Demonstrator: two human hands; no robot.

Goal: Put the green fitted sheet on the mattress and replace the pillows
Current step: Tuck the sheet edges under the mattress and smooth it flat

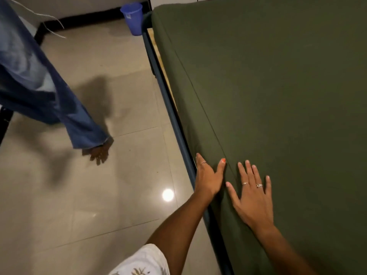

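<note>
The green sheet (278, 96) covers the mattress, drawn smooth over the top and down the near side, with a seam line running along the edge. Both arms reach forward from the lower frame to that edge. The left hand (207, 179) lies against the side of the mattress, its fingers (199, 161) straight and pointing along the side, thumb spread up onto the top edge; it grasps nothing. The right hand (253, 193) lies palm down on top of the sheet just beside the left, fingers straight and fanned apart, released, pressing flat on the cloth. Rings show on both hands. A dark bed frame (172, 116) runs below the mattress side. On the tiled floor (119, 175) a second person's jeans leg (59, 100) and bare foot (99, 153) stand well apart from the bed, and a blue bin (133, 17) sits near the far corner.
</note>
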